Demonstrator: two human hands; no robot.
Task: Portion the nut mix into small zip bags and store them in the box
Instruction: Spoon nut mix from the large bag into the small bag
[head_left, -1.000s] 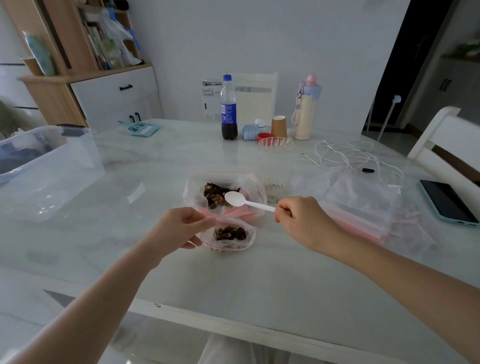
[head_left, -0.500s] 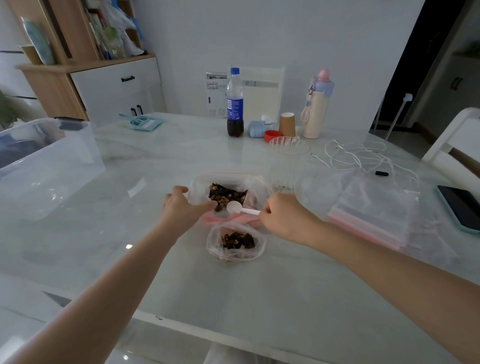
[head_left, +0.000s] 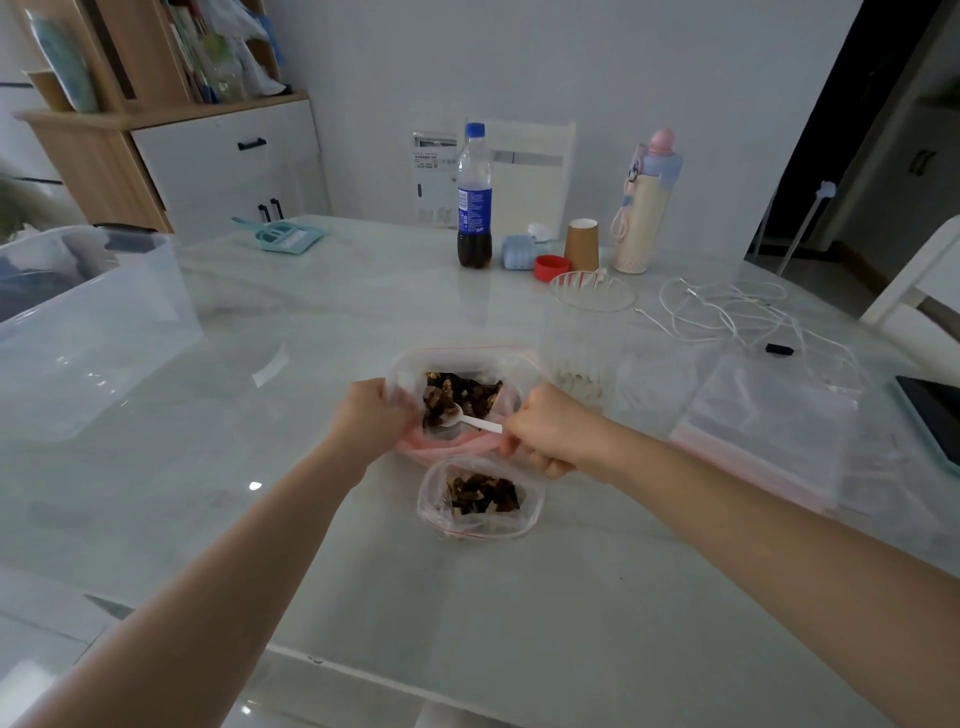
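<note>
Head view: left hand (head_left: 370, 422) pinches the rim of the large nut-mix bag (head_left: 457, 400), holding its mouth open; right hand (head_left: 545, 431) pinches the white spoon (head_left: 470, 422), bowl buried in the mix. Small zip bag (head_left: 480, 498), partly filled and unsealed, lies on the bench just nearer than the right hand. Clear box (head_left: 88, 322) sits well left of the left hand. Advice: lift the spoon level, tip low over the small bag's mouth.

Single head view, looking forward-down over table (head_left: 519, 597), hands near.
</note>
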